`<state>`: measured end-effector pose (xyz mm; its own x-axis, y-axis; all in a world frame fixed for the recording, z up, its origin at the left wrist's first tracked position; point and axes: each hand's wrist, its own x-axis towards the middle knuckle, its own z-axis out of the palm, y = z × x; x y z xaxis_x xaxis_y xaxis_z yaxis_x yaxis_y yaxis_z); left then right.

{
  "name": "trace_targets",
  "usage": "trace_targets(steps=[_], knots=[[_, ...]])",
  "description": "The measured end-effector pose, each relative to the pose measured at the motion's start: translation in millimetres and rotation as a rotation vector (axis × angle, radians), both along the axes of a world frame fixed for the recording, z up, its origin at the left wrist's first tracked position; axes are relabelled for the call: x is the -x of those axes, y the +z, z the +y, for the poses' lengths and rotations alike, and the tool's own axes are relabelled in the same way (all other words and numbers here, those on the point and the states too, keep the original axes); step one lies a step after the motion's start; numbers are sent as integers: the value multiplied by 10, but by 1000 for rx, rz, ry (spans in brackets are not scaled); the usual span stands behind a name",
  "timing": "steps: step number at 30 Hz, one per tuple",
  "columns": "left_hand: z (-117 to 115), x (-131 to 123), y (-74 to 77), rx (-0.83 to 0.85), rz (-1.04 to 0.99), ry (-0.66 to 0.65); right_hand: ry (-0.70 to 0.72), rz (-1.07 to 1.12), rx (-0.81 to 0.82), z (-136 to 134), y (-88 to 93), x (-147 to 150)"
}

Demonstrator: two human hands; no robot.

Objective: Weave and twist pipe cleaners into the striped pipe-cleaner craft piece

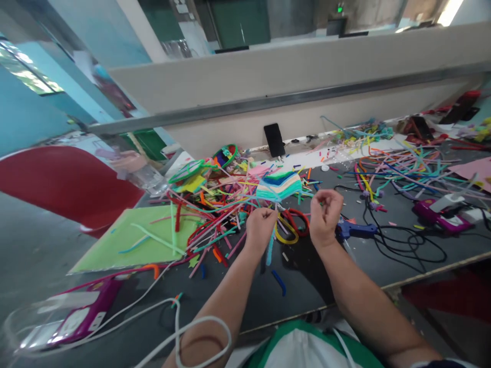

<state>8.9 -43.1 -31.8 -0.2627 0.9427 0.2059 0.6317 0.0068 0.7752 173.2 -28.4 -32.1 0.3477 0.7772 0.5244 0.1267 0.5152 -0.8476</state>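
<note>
Pinched between both fists, left hand point(261, 225) and right hand point(325, 213), something thin was held; pipe cleaners point(230, 204) were heaped at 11 o'clock, within reach.

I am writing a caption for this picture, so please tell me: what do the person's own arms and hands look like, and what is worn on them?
Both arms are bare from the elbow down: no sleeves, gloves, watch or rings show on the left hand or the right hand. A thin white cable loops across the left forearm. Below, a green and white garment shows at the chest.

2 hands point(291, 222) – 1 phone point(274, 139), 1 green sheet point(130, 240), 2 scissors point(293, 225)
</note>
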Motion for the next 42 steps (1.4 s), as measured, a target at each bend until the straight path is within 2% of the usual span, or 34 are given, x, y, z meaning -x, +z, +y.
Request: trace_targets(steps=[1,3,6,8,10,12,15,22,25,29,31,35,39,42], knots=[[3,34,19,-34,27,40,-5,-15,-52,-28,-8,18],[2,99,42,-107,68,118,30,-1,-31,-42,-46,67],[-22,144,58,-207,88,192,168,62,208,26,-122,168],[-54,112,73,-271,101,183,341,100,364,82,-159,250],[-96,41,93,-330,116,141,541,206,435,111,-178,330],[-143,-46,109,-377,109,104,679,338,407,113,-186,391],[-204,-153,106,-431,76,47,772,482,339,95,-198,426],[-229,-213,48,-535,127,-6,806,585,379,79,-169,379],[-216,-175,48,-581,164,17,888,633,405,57,-108,365],[-209,-100,41,-561,304,48,1009,682,416,-8,-52,385],[-215,-89,22,-590,396,20,990,694,448,-33,-50,412],[-252,-141,-15,-590,490,-84,857,760,503,-13,-80,422],[-283,-171,-9,-634,385,-197,834,801,452,65,-103,334],[-256,-118,14,-649,221,-106,832,776,441,91,-101,281]])
